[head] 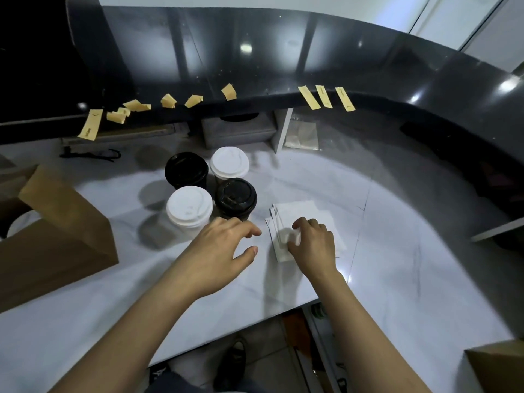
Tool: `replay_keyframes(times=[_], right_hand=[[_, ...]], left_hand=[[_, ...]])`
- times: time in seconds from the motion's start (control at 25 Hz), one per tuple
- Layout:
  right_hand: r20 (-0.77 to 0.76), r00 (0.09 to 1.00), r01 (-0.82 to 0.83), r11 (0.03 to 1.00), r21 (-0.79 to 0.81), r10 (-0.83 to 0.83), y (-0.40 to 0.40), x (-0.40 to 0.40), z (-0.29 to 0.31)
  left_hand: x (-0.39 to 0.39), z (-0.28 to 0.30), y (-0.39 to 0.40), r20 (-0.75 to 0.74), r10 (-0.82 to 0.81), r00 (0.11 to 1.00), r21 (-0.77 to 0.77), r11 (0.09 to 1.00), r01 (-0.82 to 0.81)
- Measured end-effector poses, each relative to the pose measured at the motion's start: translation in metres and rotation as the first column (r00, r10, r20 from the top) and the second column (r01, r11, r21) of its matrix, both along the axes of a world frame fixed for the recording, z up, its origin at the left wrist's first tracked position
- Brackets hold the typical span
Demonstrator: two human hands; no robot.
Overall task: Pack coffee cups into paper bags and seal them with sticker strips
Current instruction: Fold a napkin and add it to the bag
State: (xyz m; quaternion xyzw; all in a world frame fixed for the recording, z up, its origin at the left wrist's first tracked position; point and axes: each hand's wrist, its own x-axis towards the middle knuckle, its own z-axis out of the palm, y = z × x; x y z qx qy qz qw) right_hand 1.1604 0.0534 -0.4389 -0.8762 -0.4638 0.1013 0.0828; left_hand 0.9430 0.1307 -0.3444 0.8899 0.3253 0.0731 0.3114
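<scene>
Left hand released | right hand pinching napkin | sticker strips print unreadable

— What sort of room is it?

— A serving nook. The table is pale marble with faint grey veins, and it curves round to the right. Behind it rises a glossy black ledge (dark stone, by the look of it) that follows the same curve.

— Any light?

— Ceiling lamps show as bright spots on the ledge, and one glare spot lies on the table. Beyond the ledge, top right, are white wall panels.

— And under the ledge?

— A grey box with a dark slot, beside a white divider. Below the table edge, pale floor.
</scene>
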Motion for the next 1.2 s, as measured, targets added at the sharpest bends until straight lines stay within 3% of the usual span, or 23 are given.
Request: replay_keyframes(times=[0.36,0.52,0.64,0.88,1.04,1.2], right_hand=[[0.048,0.997,-0.055,0.998,-0.011,0.056,0.0,0.01,-0.007],[0.004,1.0,-0.012,0.99,0.14,0.011,0.005,0.011,-0.002],[0.028,0.996,-0.093,0.979,0.182,0.089,0.007,0.009,-0.003],[0.072,0.982,-0.183,0.967,0.178,0.172,0.003,-0.003,-0.015],[0.137,0.973,-0.193,0.98,0.056,0.184,0.002,-0.004,-0.021],[0.13,0.984,-0.127,0.99,0.059,0.119,0.005,-0.001,-0.016]], left_hand=[[0.007,-0.012,0.004,-0.003,-0.003,1.0,-0.028,1.0,0.003],[0.007,-0.013,0.007,0.005,0.006,1.0,-0.029,1.0,-0.006],[0.005,-0.014,0.007,0.001,0.013,1.0,-0.04,0.999,-0.013],[0.004,-0.015,0.008,0.003,0.029,1.0,-0.05,0.998,-0.028],[0.003,-0.015,0.008,0.003,0.036,0.999,-0.048,0.998,-0.036],[0.004,-0.016,0.009,0.007,0.038,0.999,-0.052,0.998,-0.038]])
